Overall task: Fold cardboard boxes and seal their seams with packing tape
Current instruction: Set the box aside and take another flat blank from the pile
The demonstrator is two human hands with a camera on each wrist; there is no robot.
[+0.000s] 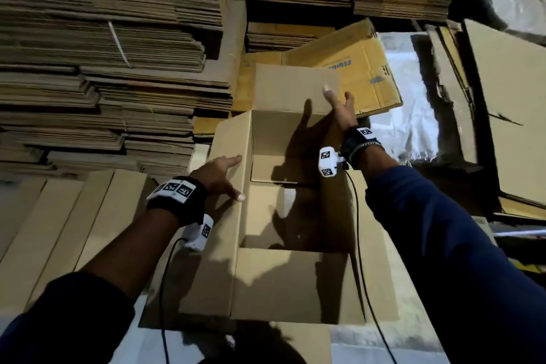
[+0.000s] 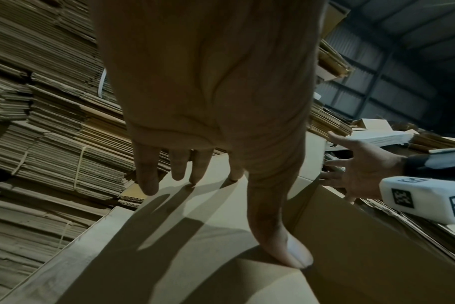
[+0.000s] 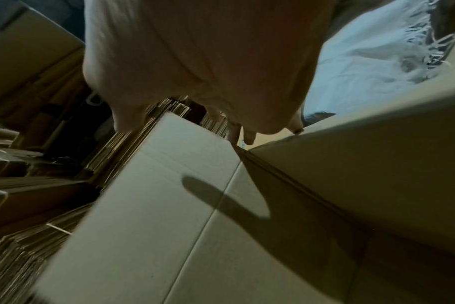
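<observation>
- Stacks of flattened cartons (image 1: 103, 53) fill my left side.
- My left hand (image 1: 220, 176) lies flat, fingers spread, on the open cardboard box's (image 1: 266, 284) left flap.
- My right hand (image 1: 339, 106), fingers straight, touches its far flap; the box sits centre.

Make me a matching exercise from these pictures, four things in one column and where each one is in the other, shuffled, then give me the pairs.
Things
1. left hand
2. right hand
3. flattened printed carton
4. stacks of flat cardboard

Places
A. lying beyond the open box, blue lettering on it
B. fingers spread on the box's left flap
C. piled high along the left side
D. reaching to the box's far flap

Pairs: 1-B, 2-D, 3-A, 4-C
</observation>
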